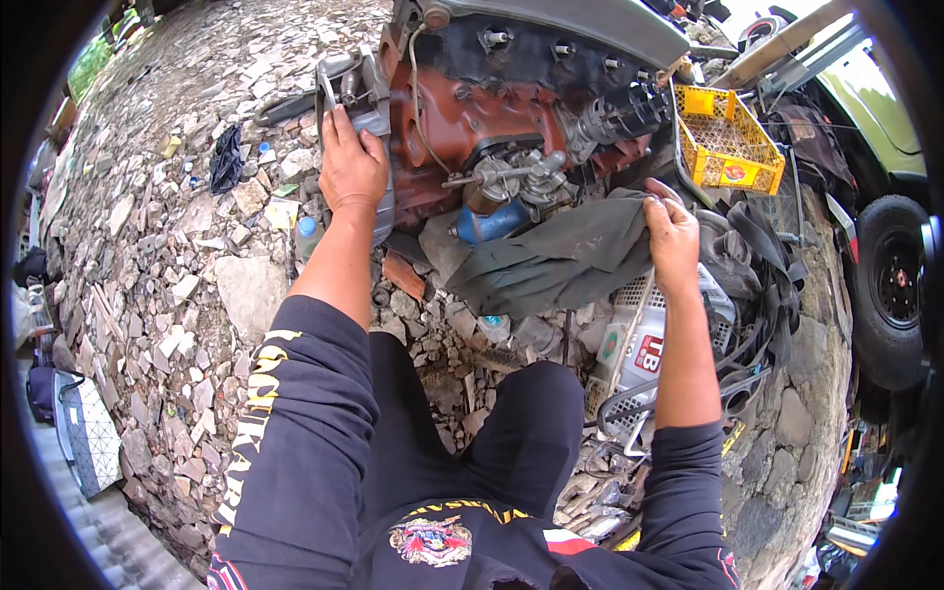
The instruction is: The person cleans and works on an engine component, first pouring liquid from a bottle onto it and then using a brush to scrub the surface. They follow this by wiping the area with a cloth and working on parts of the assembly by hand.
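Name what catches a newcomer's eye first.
The rust-red engine at top centre comes first, with the left hand on the grey housing at its left. Next come the yellow crate right of the engine and, near the centre, the dark grey cloth in the right hand.

Yellow lettering runs down the left sleeve and across the shirt front; white letters mark the red label on a pale container.

stony ground bears a black bag, a reddish brick and a pale slab.
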`<state>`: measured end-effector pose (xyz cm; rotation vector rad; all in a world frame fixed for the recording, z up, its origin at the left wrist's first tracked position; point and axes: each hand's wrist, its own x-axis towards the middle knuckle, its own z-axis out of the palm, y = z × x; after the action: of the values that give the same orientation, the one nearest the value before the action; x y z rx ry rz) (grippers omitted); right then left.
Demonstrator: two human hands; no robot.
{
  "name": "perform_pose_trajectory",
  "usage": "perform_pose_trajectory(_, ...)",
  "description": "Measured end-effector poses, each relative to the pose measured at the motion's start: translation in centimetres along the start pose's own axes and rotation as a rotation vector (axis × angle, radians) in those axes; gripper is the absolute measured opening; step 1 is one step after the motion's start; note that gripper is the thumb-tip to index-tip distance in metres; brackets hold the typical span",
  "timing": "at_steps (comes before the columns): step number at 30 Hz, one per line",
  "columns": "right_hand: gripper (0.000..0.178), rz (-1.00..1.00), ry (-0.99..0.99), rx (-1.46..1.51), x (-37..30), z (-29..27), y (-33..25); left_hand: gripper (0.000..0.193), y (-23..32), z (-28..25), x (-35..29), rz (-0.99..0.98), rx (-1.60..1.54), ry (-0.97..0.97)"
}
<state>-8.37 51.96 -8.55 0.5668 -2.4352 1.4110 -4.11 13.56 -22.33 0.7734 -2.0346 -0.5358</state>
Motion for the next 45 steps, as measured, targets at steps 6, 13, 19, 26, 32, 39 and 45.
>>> perform_pose_trajectory(6,0.024,0.590,-0.245,0.085,1.5,-2.8,-2.6,0.054,0.1,-0.2,0.0,-0.046,-0.002,-0.062)
perform_pose_trajectory(13,0.032,0.592,0.114,0.821,3.2,-5.1,-4.8,0.055,0.3,-0.2,0.2,-0.032,-0.006,-0.064)
perform_pose_trajectory(19,0.054,0.184,-0.047,0.579,0.2,6.4,-7.9,0.055,-0.4,-0.2,0.3,-0.035,0.010,-0.059)
perform_pose_trajectory(26,0.040,-0.063,-0.418,-0.299,-1.2,11.5,-6.1,0.054,0.1,-0.1,0.0,-0.005,-0.005,-0.043)
perform_pose_trajectory(32,0.035,-0.068,-0.469,0.182,-2.5,13.1,-5.0,0.054,0.0,0.1,-0.1,-0.019,0.033,-0.034)
perform_pose_trajectory(39,0.035,-0.229,-0.333,-0.344,-0.9,11.3,-4.2,0.055,-0.7,0.1,0.2,0.018,0.041,-0.002)
perform_pose_trajectory(45,0.034,-0.031,-0.368,0.034,-1.2,13.2,-4.6,0.055,0.4,0.5,0.1,0.020,0.013,0.008)
